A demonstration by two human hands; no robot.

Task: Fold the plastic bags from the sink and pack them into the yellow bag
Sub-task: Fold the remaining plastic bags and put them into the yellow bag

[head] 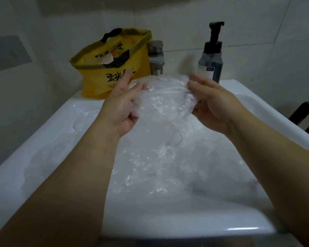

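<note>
A crumpled clear plastic bag (163,98) is held up over the white sink (43,139). My left hand (121,104) grips its left edge, thumb on top of the plastic. My right hand (212,104) pinches its right edge with curled fingers. Several more clear plastic bags (159,157) lie loose in the sink basin below. The yellow bag (114,65), with black lettering and a black handle, stands open on the back left corner of the sink, just behind my left hand.
A metal faucet (156,57) rises behind the held bag. A dark pump bottle (211,56) stands at the back right of the sink. White tiled walls surround the sink. A dark chair frame (307,113) shows at the right edge.
</note>
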